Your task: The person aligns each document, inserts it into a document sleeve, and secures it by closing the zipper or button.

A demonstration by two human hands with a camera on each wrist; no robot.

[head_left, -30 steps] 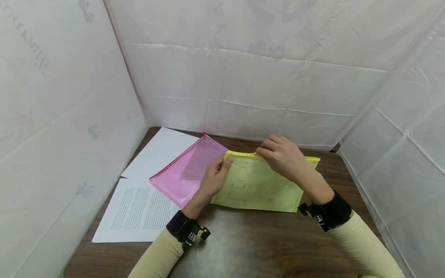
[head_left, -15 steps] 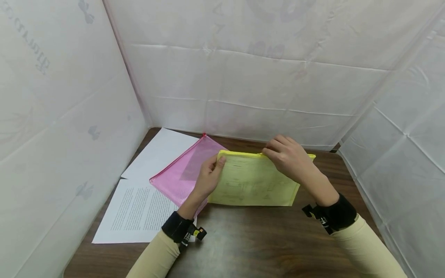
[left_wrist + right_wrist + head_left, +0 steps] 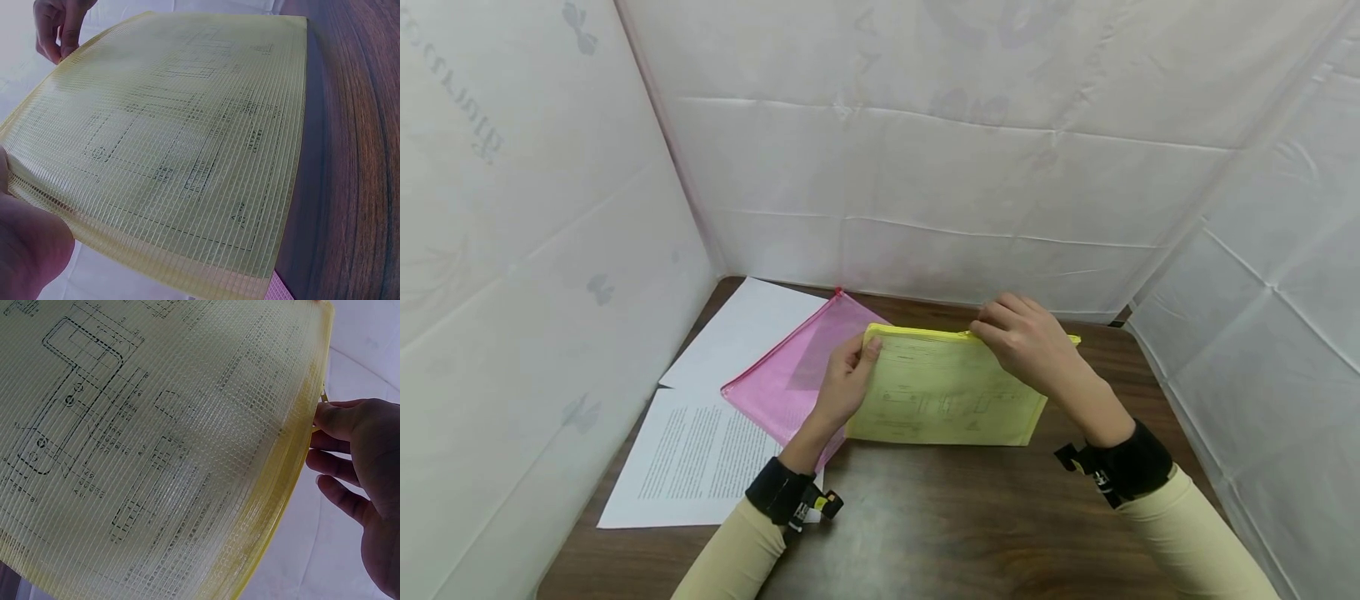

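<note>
The yellow mesh pouch (image 3: 947, 387) is gripped at its corner by the left hand (image 3: 842, 385) while its zipper pull (image 3: 323, 395) is pinched by the right hand (image 3: 1026, 342), so a steady pull along the top edge is probably called for.

A yellow mesh zipper pouch (image 3: 951, 387) is held tilted up, its lower edge set on the counter (image 3: 940, 517); a printed diagram sheet is seen inside.

Recording booth: white sheeting walls (image 3: 925, 167), wooden desk (image 3: 940, 517).
</note>
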